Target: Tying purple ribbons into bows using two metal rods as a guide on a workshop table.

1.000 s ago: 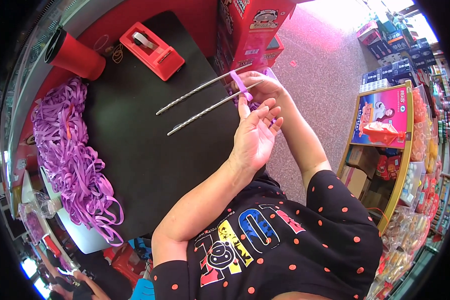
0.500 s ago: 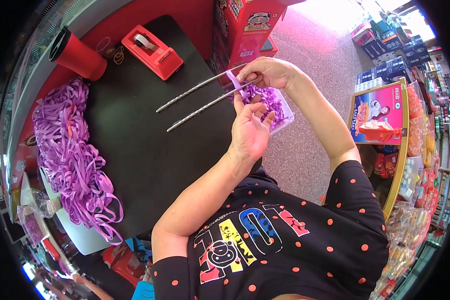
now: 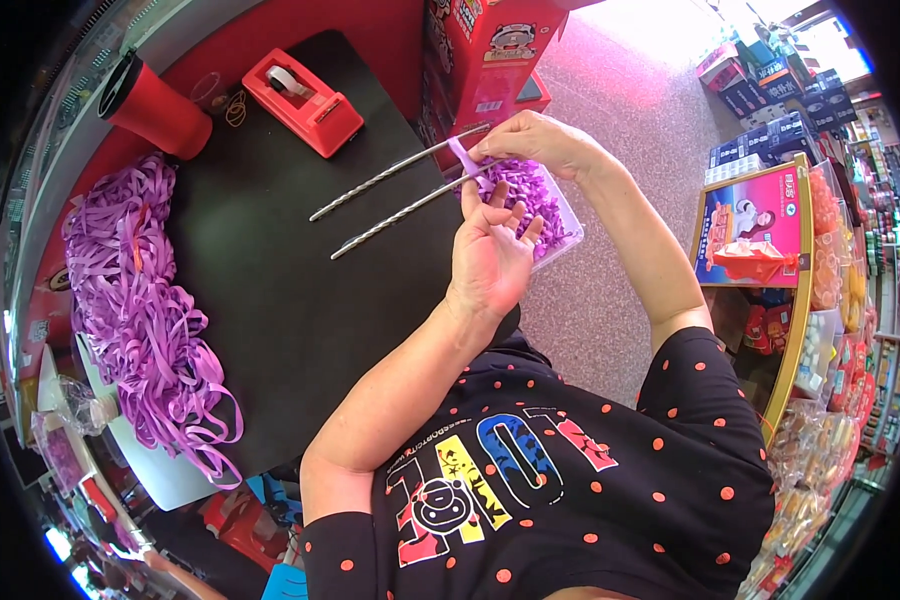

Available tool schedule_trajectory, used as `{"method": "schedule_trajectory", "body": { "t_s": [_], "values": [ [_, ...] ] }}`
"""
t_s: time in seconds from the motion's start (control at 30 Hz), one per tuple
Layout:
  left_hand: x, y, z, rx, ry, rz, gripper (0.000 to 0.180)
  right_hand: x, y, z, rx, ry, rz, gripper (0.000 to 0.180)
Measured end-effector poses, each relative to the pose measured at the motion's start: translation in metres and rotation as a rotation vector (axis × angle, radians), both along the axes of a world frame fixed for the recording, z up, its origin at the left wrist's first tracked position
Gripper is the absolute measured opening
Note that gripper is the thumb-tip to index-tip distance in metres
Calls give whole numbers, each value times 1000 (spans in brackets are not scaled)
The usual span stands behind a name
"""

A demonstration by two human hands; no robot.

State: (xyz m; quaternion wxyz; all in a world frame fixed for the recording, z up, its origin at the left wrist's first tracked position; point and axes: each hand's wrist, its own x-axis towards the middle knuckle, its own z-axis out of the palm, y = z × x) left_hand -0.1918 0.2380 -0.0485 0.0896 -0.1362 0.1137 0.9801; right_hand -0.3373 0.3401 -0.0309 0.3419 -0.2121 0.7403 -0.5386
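Observation:
Two long metal rods with spiral grooves, like drill bits, run side by side: a far rod (image 3: 375, 180) and a near rod (image 3: 398, 216). A strip of purple ribbon (image 3: 460, 155) spans their right-hand ends. My right hand (image 3: 545, 142) pinches the ribbon there, fingertips together. Just below, my left hand (image 3: 492, 262) is palm up with its fingers apart. Its index fingertip touches the ribbon by the near rod. Behind my hands sits a clear plastic box (image 3: 567, 248) full of small purple ribbon pieces (image 3: 538, 205), partly hidden by my fingers.
A large heap of purple ribbon (image 3: 135, 290) covers the left side of the black table (image 3: 290, 340). Toward the back are a red tape dispenser (image 3: 305, 100), rubber bands (image 3: 235, 108) and a red tumbler (image 3: 160, 110). Red cartons (image 3: 490, 60) stand beyond the table, with a display case (image 3: 760, 230) at right.
The fingers of my left hand have straightened and spread slightly near the ribbon. My right hand stays pinched at the rod ends. The whole view has shifted a little.

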Motion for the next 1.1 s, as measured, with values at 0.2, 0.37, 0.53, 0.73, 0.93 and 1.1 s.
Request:
{"method": "schedule_trajectory", "body": {
  "t_s": [0.2, 0.37, 0.53, 0.73, 0.93, 1.1],
  "values": [
    [0, -1, 0, 42, -23, -8, 84, -8, 9, 9, 111, -26, -38, 30],
    [0, 0, -1, 30, 0, -8, 73, -9, 9, -1, 91, 5, -20, 28],
    [0, -2, -2, 25, 7, -14, 69, -16, 4, -16, -3, -139, 16, 25],
    [0, -3, 0, 55, 4, -13, 64, -31, -8, -45, -38, -443, 141, 20],
    [0, -5, -1, 63, -17, -4, 69, -40, -23, -65, -179, -520, 290, 24],
    [0, -3, 1, 83, -41, -1, 71, -39, -27, -76, -234, -455, 358, 25]
  ]
}}
